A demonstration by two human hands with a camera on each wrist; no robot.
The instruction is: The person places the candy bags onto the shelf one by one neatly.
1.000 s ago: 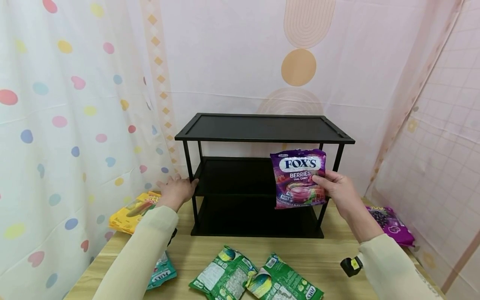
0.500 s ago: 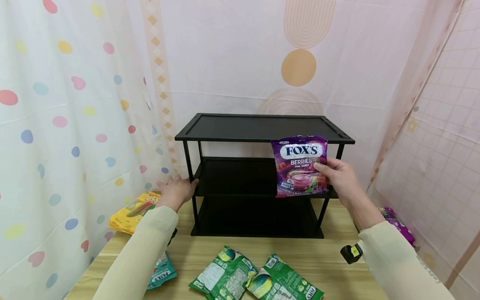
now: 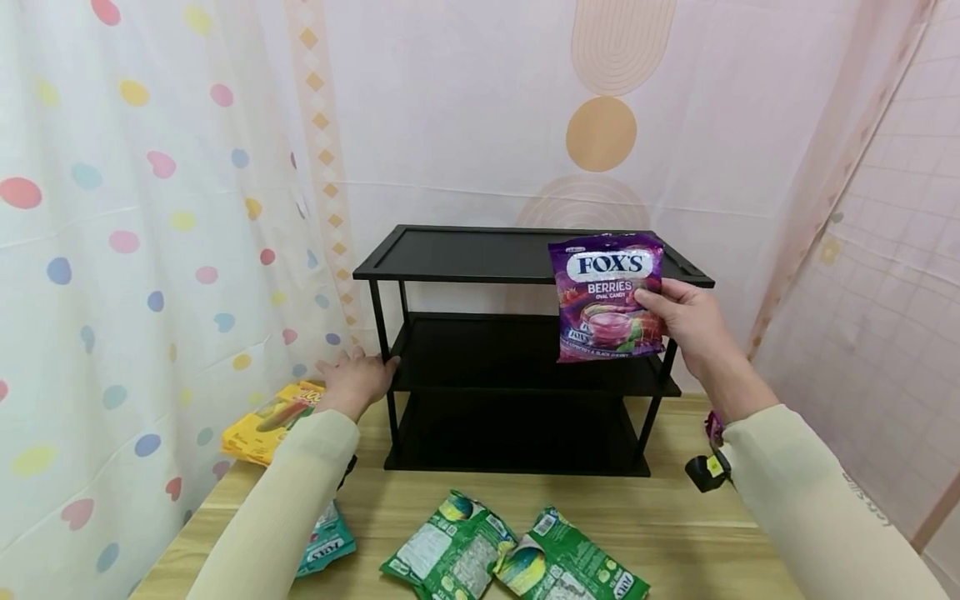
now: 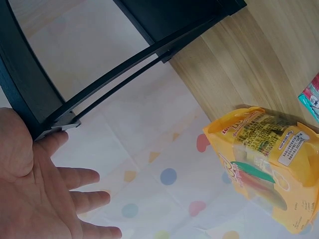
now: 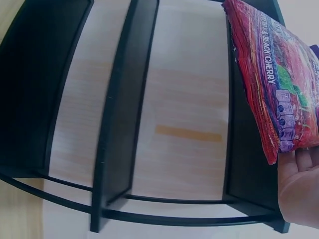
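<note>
My right hand [image 3: 693, 325] pinches a purple Fox's Berries candy bag [image 3: 609, 300] at its right edge, thumb on the front. The bag hangs upright before the right end of the black three-tier shelf rack [image 3: 465, 254], overlapping its top tier in the head view. In the right wrist view, the bag's bottom [image 5: 279, 89] shows beside the rack. My left hand [image 3: 356, 383] rests against the rack's left side at middle-tier height, fingers spread and straight. The left wrist view shows the rack's corner between its thumb and first finger [image 4: 52, 142].
Two green candy bags [image 3: 450, 546] [image 3: 570, 558] lie on the wooden table [image 3: 675, 525] before the rack. A teal Fox's bag [image 3: 326, 542] and a yellow mango-picture bag [image 3: 270, 425] lie to the left. Part of a purple bag [image 3: 713, 427] shows behind the right wrist.
My right hand has raised the candy bag from in front of the middle tier to the height of the top tier. My left hand has stayed at the rack's left side.
</note>
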